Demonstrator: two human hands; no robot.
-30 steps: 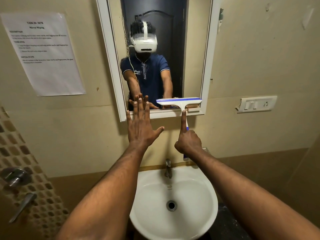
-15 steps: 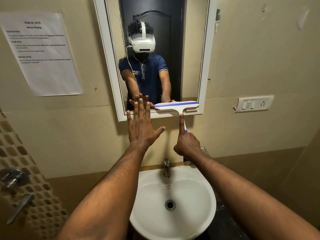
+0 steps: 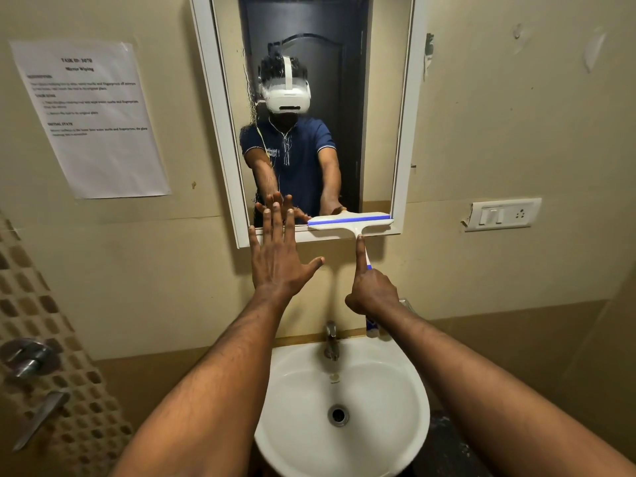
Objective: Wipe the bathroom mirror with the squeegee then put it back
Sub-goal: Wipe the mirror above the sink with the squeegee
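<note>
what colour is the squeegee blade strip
Blue, on a white squeegee; clearest in the head view.

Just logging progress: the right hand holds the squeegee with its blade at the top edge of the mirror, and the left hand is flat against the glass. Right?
Not quite. The head view shows the squeegee blade at the bottom edge of the mirror, not the top. The rest holds: the right hand holds its handle, and the left hand is spread flat against the glass.

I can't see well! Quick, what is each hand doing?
Left hand: open, fingers spread flat by the mirror.
Right hand: holding the squeegee.
</note>
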